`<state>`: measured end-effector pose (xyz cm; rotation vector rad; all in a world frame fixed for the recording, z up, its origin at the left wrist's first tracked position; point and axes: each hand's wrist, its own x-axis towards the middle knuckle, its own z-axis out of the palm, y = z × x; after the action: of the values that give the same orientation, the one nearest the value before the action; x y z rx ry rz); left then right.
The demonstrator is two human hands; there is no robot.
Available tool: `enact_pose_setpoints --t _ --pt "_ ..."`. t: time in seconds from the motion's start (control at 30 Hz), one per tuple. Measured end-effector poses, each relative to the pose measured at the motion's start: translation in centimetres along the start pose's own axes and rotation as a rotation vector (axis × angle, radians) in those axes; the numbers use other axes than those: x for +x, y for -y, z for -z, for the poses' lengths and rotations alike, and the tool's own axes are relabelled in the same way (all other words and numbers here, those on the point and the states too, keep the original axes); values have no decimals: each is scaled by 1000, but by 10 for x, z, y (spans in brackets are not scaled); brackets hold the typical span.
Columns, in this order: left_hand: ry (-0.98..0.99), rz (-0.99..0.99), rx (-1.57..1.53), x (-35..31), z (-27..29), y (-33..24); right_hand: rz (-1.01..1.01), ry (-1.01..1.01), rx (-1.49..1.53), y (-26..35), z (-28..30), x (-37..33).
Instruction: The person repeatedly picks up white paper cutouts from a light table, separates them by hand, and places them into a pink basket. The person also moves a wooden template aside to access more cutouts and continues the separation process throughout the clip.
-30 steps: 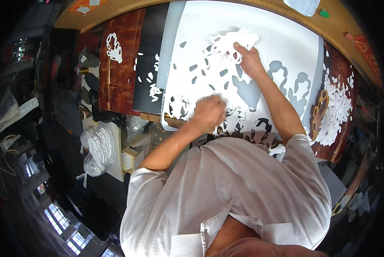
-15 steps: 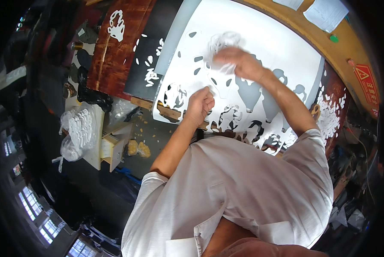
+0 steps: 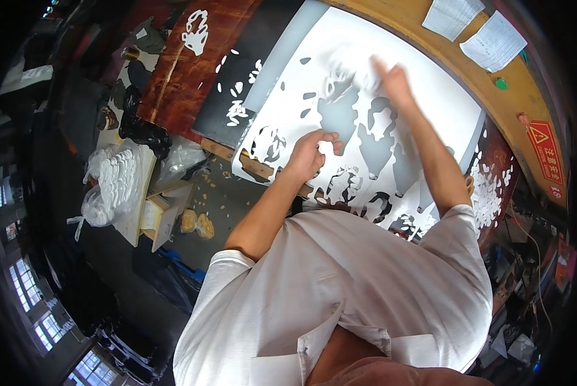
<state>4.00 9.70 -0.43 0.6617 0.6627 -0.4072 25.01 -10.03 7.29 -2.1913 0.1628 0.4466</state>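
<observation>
A large white sheet (image 3: 288, 103) with shoe-part-shaped holes lies over a grey layer on the work table. My left hand (image 3: 311, 156) is on the sheet at the edge of a big hole, its fingers curled; what they hold, if anything, is hidden. Over the far part of the sheet, my right hand (image 3: 393, 83) is smeared by motion, so its grip does not show. Left of it is a blurred white cut piece (image 3: 340, 82); whether the hand touches it is unclear. Grey shows through a large hole (image 3: 338, 116) between the hands.
A cut white piece (image 3: 194, 32) lies on the red-brown board at the far left. Small white scraps (image 3: 236, 112) dot the black mat, and more scraps (image 3: 488, 199) pile up at right. A yellow beam (image 3: 430, 40) with papers and a red warning sign borders the far side.
My right hand has moved farther away and slightly right; the blurred white piece stays left of it. A large grey hole now shows near my left hand, whose fingers have loosened slightly. The view has shifted.
</observation>
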Motion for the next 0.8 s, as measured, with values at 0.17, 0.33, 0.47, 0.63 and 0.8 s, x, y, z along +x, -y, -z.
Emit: enact_pose_setpoints --t 0.17,0.33,0.47,0.63,0.8 --pt "92 23 436 -11 -4 -14 610 -272 758 68 93 60" --pt "-183 -407 1505 -47 16 -52 603 -366 44 92 74 24" --pt "-456 -947 1620 -19 44 -94 815 -158 -15 58 -59 -11" --pt "-295 -960 1750 9 68 -98 80 133 118 8 -123 -32" --pt "-210 -1034 1629 21 77 -103 91 -4 300 8 -125 -35"
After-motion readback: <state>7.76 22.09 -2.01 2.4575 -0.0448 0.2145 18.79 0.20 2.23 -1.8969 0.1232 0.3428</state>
